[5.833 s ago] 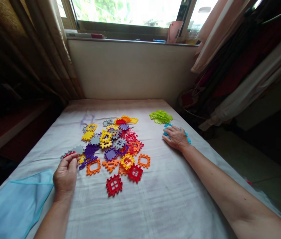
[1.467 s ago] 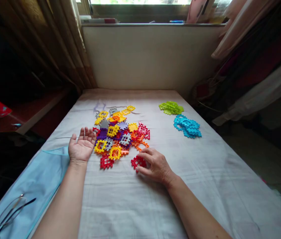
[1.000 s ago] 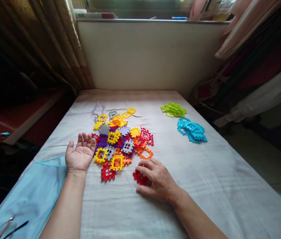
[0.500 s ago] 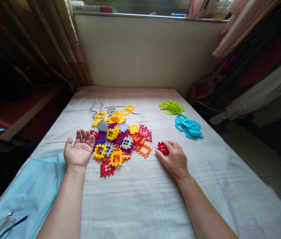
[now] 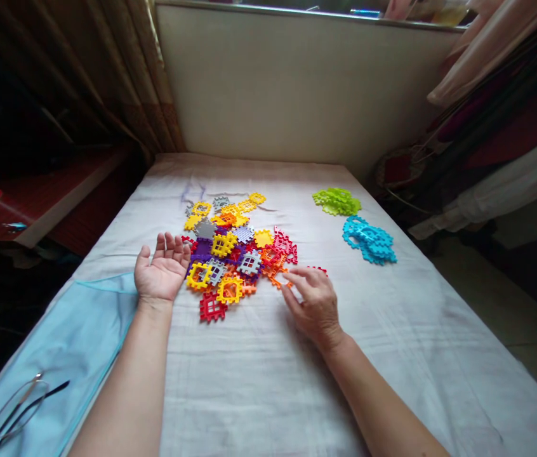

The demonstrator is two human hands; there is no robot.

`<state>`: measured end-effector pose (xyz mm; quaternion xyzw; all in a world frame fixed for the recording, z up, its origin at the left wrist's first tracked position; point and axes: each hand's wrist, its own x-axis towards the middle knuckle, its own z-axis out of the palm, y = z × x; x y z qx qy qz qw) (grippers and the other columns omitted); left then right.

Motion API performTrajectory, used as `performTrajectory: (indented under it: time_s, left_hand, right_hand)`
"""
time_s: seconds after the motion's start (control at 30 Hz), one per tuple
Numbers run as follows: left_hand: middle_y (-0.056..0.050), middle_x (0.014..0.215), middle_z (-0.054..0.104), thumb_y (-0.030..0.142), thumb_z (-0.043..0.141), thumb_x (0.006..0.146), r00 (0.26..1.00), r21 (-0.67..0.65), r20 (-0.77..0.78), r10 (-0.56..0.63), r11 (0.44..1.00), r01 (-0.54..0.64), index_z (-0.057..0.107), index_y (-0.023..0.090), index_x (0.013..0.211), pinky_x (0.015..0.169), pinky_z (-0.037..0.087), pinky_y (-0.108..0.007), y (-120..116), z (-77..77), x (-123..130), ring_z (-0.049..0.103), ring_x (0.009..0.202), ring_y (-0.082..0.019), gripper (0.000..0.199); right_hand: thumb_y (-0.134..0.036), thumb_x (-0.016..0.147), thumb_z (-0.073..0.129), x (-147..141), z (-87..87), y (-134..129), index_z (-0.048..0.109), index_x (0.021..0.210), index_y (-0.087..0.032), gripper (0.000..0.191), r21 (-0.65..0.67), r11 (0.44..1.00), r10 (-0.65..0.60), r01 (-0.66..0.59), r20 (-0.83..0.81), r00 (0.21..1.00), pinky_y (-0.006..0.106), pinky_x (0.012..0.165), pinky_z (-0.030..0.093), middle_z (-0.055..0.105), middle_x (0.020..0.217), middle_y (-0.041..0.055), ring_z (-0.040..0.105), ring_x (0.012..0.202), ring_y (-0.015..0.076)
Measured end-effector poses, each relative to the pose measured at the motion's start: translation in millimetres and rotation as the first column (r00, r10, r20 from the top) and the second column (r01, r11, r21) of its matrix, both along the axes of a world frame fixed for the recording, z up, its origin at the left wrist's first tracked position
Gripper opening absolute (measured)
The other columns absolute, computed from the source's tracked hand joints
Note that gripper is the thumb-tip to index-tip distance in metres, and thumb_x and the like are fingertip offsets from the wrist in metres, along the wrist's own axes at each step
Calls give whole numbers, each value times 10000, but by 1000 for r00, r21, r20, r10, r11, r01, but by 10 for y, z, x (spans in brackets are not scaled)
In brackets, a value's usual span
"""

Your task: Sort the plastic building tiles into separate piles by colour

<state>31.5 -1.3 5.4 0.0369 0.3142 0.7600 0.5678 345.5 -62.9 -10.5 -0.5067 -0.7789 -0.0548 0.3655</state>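
Observation:
A mixed pile of toothed plastic building pieces lies on the sheet in yellow, grey, purple, orange and red. My left hand (image 5: 162, 270) rests palm up at the pile's left side, fingers loosely spread, holding nothing. My right hand (image 5: 313, 301) is at the pile's right edge, thumb and fingers apart around an orange frame piece (image 5: 275, 280); whether they touch it I cannot tell. Behind the right hand's knuckles a red piece (image 5: 318, 270) lies mostly hidden. Another red window piece (image 5: 212, 308) sits at the pile's near edge, beside a yellow frame piece (image 5: 219, 293).
Green pieces (image 5: 336, 200) and blue pieces (image 5: 370, 240) lie in two separate heaps at the back right. A light blue cloth (image 5: 92, 330) with eyeglasses (image 5: 23, 406) on it covers the left side. Beyond the bed stands a pale wall panel (image 5: 297, 89).
My right hand has let go of the red window piece, leaving it on the sheet, and moved left to the orange frame piece. The left hand keeps its pose; the view has shifted slightly.

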Motion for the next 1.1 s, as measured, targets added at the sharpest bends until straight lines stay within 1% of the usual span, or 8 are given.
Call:
performTrajectory:
  time_s: [0.03,0.1,0.17,0.3,0.43,0.73,0.87,1.1]
  left_hand:
    - [-29,975,756,419,436,935,1000,7,-11,-7,1000,7,661,237,953,913,550,-391,2,-15,-10,700,1003,-177,289]
    - [-29,996,753,428,460,929,999,11,-28,-16,1000,16,661,238,948,927,545,-390,5,-36,-25,698,1020,-179,277]
    - [-32,1011,752,434,462,930,999,12,-34,-19,1000,19,663,236,950,930,544,-384,6,-43,-29,698,1027,-178,283]
    - [-33,1002,754,418,423,949,1000,9,0,-15,1000,15,668,221,968,926,549,-379,1,-35,-19,700,1012,-169,315]
    - [-35,1011,754,418,443,942,1000,21,-13,-24,999,24,670,223,960,928,549,-381,-6,-39,-16,695,1032,-175,300]
    - [-40,1051,750,409,477,928,999,34,-34,-34,999,35,675,231,966,944,543,-402,-1,-84,-42,679,1093,-194,270]
    - [-40,1039,750,405,487,921,999,42,-38,-32,999,33,674,234,969,936,546,-409,2,-85,-41,683,1078,-199,258]
    - [-37,1022,751,411,466,934,999,26,-32,-36,999,37,669,229,957,926,547,-381,-10,-43,-16,694,1042,-181,274]
  right_hand:
    - [-243,937,568,-138,15,-51,693,1037,-240,160,-16,993,116,-116,9,993,368,833,454,699,1000,73,609,922,217]
    - [-198,934,566,-415,28,-155,686,1003,-230,143,-68,936,350,-346,64,935,318,738,438,694,889,47,591,807,177]
    - [-196,931,570,-650,26,-236,677,996,-209,126,-103,896,442,-432,111,890,306,689,415,686,840,40,575,753,168]
    - [-248,952,558,-909,12,-281,670,969,-202,123,-141,918,389,-369,157,908,307,634,377,670,804,33,555,702,167]
    - [-267,961,556,-968,-13,-255,665,869,-210,153,-183,923,370,-340,172,913,296,624,361,640,764,24,543,682,154]
    - [-248,972,561,-950,-90,-260,661,828,-217,178,-180,906,408,-382,137,903,282,603,357,623,748,15,534,669,141]
    - [-238,981,544,-944,-114,-269,647,803,-215,208,-117,889,455,-442,130,881,271,602,374,628,742,11,535,648,131]
    - [-247,1019,451,-895,-24,-331,668,950,-209,231,-65,845,529,-531,-41,847,243,640,450,670,808,40,585,688,129]
